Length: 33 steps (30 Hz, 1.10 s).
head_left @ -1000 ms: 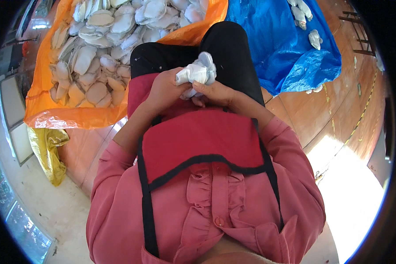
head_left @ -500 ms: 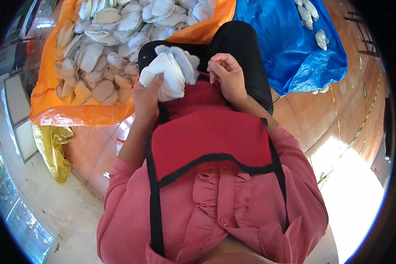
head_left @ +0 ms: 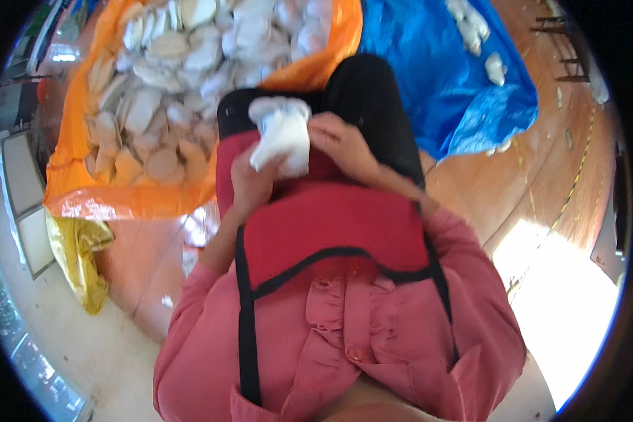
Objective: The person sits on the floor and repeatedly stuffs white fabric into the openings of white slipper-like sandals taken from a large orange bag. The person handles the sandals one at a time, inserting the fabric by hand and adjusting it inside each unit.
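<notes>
Over my lap, my left hand (head_left: 255, 176) is closed round the lower left of a white plush piece (head_left: 288, 144), soft and folded, with a greyish fluffy part at its top. My right hand (head_left: 344, 144) meets the right edge of the same piece, its fingers bent and pressed together there. Motion blur hides the fingertips, and I cannot make out any small thing between them. Both hands are just above the red apron (head_left: 330, 218).
At the far left an orange sheet (head_left: 130, 204) bears a big heap of pale flat plush pieces (head_left: 144, 109). On a blue sheet (head_left: 436, 84) at the far right lie several stuffed white pieces (head_left: 496, 69). A yellow bag (head_left: 81, 260) rests on the tiled floor at left.
The white plush piece has come down and a little right, nearer my body, and turned. My right hand has moved left and down from beside it to its right edge.
</notes>
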Motion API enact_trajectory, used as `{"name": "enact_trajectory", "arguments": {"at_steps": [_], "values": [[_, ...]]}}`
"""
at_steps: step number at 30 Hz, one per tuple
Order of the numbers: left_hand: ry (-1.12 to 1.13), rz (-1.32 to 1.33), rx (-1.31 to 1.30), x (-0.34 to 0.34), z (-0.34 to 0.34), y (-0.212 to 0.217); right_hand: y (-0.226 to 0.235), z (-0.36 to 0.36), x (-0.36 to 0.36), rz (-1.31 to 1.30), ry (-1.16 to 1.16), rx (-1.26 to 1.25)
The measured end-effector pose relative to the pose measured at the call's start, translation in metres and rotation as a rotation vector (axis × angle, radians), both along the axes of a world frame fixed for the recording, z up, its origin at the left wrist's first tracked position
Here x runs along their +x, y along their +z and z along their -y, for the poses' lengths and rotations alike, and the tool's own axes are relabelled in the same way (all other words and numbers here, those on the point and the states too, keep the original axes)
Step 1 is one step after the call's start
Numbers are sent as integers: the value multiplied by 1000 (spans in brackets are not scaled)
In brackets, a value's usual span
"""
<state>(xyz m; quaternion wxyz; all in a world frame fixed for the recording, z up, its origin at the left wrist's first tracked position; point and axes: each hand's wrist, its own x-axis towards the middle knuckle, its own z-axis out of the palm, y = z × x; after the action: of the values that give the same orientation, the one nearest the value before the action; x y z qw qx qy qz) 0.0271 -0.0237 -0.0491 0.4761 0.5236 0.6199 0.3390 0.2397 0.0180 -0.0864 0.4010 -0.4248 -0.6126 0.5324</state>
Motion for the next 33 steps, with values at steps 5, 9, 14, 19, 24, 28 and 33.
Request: {"name": "enact_trajectory", "arguments": {"at_steps": [5,9,14,19,24,28,33], "values": [[11,69,287,-17,6,-61,6,-7,-2,-127,314,-275],[-75,-78,209,4,-12,-3,-43,-4,2,-82,198,-260],[103,284,141,7,-4,-29,-25,7,2,-553,196,-676],[156,183,165,18,0,-18,-2,4,3,-658,219,-924],[190,166,228,17,1,-18,-20,4,7,-485,456,-885],[201,77,295,17,-5,-11,-21,3,6,-464,581,-769],[244,121,301,22,-6,-5,-27,7,7,-514,485,-811]]}}
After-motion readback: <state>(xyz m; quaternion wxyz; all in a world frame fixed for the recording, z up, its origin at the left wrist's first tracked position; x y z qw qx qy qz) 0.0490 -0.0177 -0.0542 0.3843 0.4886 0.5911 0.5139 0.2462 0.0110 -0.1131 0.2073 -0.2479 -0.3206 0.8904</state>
